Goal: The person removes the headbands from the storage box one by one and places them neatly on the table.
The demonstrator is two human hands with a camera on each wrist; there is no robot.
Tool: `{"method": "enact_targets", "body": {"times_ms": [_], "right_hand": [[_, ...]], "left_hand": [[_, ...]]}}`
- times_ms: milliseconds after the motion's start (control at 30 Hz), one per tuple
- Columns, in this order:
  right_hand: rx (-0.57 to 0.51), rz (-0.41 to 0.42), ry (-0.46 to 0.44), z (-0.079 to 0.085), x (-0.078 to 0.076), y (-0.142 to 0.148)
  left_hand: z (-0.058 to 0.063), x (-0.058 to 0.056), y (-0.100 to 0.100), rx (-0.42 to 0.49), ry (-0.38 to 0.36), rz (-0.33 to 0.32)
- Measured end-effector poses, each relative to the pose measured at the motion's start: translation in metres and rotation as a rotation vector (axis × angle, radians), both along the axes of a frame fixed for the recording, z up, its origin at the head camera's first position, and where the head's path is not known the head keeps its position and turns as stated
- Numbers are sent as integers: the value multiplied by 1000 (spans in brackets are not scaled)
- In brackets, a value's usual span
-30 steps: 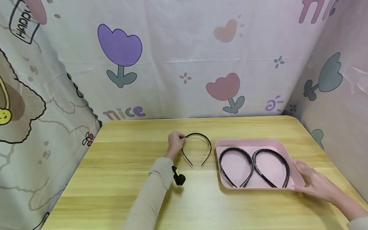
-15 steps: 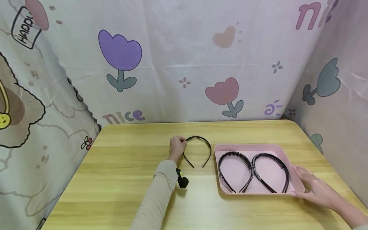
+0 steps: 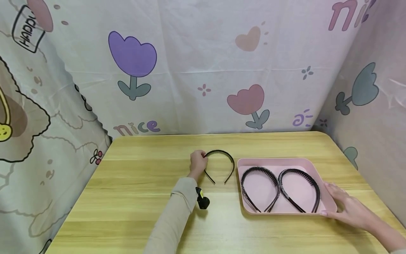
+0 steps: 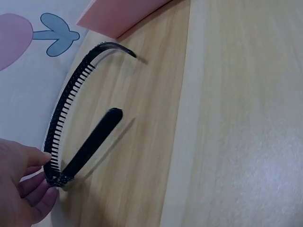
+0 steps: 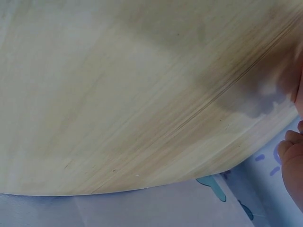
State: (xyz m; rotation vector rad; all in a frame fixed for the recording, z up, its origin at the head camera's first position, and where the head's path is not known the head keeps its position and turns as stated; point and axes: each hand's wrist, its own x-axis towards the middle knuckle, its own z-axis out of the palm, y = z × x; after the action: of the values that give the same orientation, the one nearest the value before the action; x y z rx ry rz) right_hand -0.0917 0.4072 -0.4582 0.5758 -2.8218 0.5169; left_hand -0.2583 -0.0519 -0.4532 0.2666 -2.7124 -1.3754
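Observation:
My left hand [image 3: 198,163] pinches a thin black toothed headband [image 3: 219,151] by its left side, left of the pink tray. In the left wrist view, the thumb and fingers [image 4: 35,158] hold the headband [image 4: 66,99] near a bend, its comb teeth facing inward and both ends free. My right hand [image 3: 350,210] grips the right end of the pink tray [image 3: 298,192], with the thumb at the front corner. Inside the tray, black headbands lie in two groups side by side, a left group [image 3: 258,169] and a right group [image 3: 299,171]. The right wrist view shows only part of the hand [image 5: 293,165].
A wood-grain table [image 3: 127,197] carries everything. Patterned cloth [image 3: 187,70] hangs behind it and along both sides. A small black device [image 3: 203,202] sits at the left wrist. The tray's pink wall [image 4: 118,16] shows at the top of the left wrist view.
My left hand has shifted slightly to the right, still pinching the headband. The right hand stays on the tray. The head view has tilted a little.

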Motion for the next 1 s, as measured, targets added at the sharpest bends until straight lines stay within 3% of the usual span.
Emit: {"method": "enact_targets", "body": {"times_ms": [233, 500, 600, 767, 1000], "right_hand": [[-6, -9, -9, 2, -1, 0], [-22, -37, -52, 0, 2, -1], [-18, -44, -56, 0, 3, -1], [-29, -53, -73, 1, 2, -1], [-10, -37, -51, 3, 1, -2]], "left_hand": [[4, -1, 0, 12, 69, -46], [17, 11, 15, 73, 286, -143], [22, 16, 23, 93, 329, -191], [26, 23, 38, 155, 352, -230], [28, 37, 62, 218, 309, -297]]}}
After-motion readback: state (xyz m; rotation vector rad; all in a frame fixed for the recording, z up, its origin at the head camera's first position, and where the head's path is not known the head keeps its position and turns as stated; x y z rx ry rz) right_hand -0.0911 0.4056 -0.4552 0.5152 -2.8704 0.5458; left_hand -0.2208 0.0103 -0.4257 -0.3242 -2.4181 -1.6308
